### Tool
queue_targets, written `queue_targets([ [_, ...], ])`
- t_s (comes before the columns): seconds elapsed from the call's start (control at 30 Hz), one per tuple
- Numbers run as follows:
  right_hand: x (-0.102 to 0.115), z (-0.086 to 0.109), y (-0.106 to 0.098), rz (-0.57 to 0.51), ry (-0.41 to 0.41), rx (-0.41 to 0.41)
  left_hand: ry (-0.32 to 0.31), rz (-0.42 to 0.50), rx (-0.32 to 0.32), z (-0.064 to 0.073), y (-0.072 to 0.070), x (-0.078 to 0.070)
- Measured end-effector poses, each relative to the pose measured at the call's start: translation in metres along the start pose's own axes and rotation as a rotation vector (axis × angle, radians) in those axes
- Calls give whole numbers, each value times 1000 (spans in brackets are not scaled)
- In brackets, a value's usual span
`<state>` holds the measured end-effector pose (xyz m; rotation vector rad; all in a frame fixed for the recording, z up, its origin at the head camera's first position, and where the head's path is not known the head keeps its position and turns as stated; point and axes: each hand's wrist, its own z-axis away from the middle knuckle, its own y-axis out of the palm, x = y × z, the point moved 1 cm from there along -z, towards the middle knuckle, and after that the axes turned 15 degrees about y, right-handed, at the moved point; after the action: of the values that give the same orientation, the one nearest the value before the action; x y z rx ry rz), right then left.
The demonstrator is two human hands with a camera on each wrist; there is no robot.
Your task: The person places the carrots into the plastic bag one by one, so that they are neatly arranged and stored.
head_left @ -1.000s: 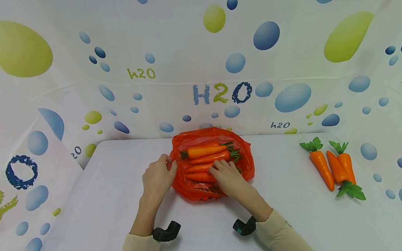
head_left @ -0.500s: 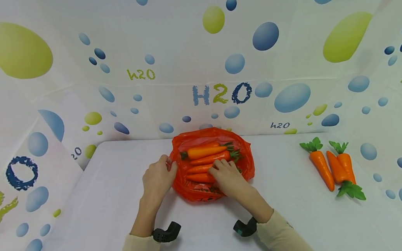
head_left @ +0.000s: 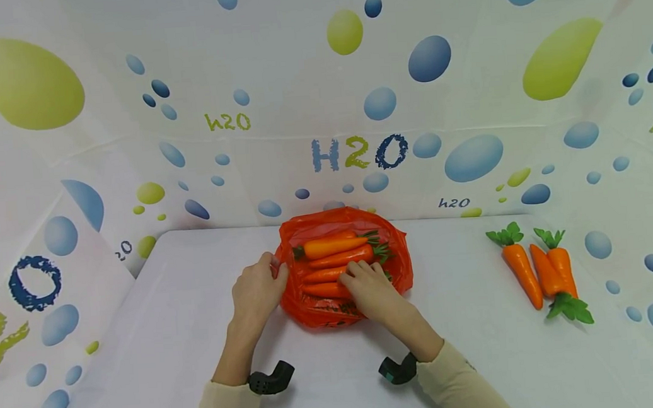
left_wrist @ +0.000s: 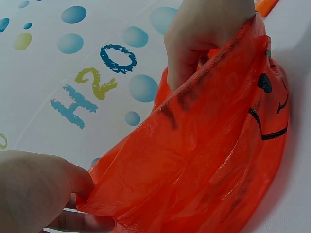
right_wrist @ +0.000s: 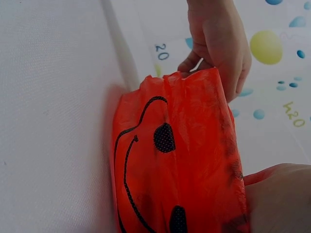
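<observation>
A red plastic bag (head_left: 403, 268) lies with its mouth open, and several orange carrots (head_left: 335, 247) with green tops rest in it side by side. My left hand (head_left: 257, 286) pinches the bag's left rim between thumb and fingers, which the left wrist view shows close up. My right hand (head_left: 373, 289) reaches over the near rim into the bag. Its curled fingers hold the nearest carrot (head_left: 322, 290); the bag wall hides the fingertips in both wrist views. A black face is printed on the bag's outer side (right_wrist: 194, 126), in the right wrist view.
On the right of the white table (head_left: 456, 346) lie an orange carrot (head_left: 522, 275) and two more carrots (head_left: 547, 271) close together, all with leafy green tops. Behind the table hangs a white sheet (head_left: 282, 55) with blue and green spots.
</observation>
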<state>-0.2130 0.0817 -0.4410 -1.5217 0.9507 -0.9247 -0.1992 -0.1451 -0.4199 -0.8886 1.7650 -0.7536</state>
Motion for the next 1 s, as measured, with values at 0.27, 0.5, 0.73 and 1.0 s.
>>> queue_targets([
  [0.27, 0, 0, -1, -10, 11, 13, 9, 1, 0, 0, 0, -1],
  [0.5, 0, 1, -5, -40, 9, 4, 11, 2, 4, 0, 0, -1],
  [0.73, -2, 1, -10, -41, -2, -12, 14, -3, 1, 0, 0, 0],
  [1.0, -3, 1, -12, -33, -2, -21, 33, -16, -24, 0, 2, 1],
])
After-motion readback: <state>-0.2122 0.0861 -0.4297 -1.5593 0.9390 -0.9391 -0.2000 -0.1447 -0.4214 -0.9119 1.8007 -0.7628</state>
